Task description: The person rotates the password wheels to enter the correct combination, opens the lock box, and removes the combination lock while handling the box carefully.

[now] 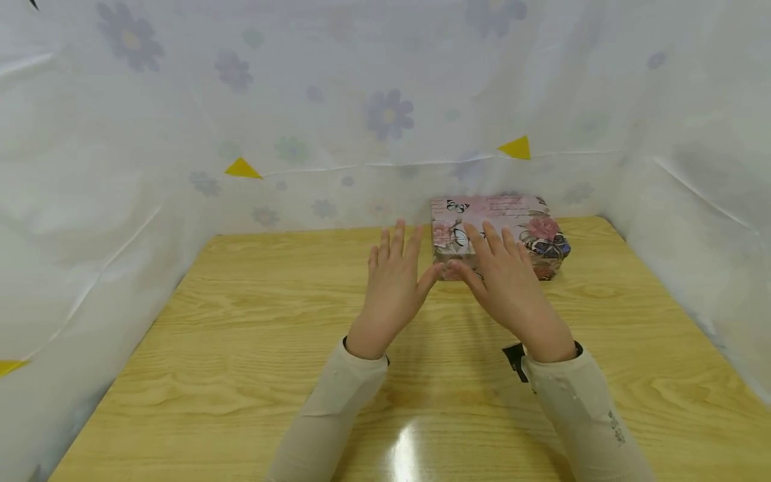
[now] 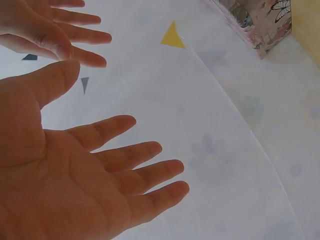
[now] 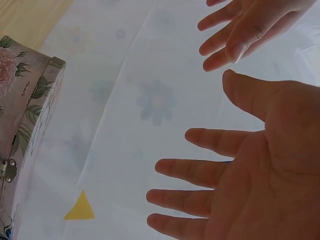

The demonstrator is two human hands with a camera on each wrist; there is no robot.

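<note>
My left hand [image 1: 393,291] is held up above the table with its fingers straight and spread. Beside it, my right hand [image 1: 508,288] is spread the same way, and the two thumb tips meet or nearly meet. Behind the hands stands a pink box [image 1: 506,221] printed with roses and butterflies; from the head view the right fingers cover part of it. In the right wrist view a small metal clasp [image 3: 9,170] shows on the box's side. Both palms face the wrist cameras with nothing in them.
The wood-grain table [image 1: 253,361] is enclosed by a pale flower-printed sheet [image 1: 337,87] at the back and sides. Yellow triangles [image 1: 243,169] mark the sheet. The box stands close to the table's back edge, right of the middle.
</note>
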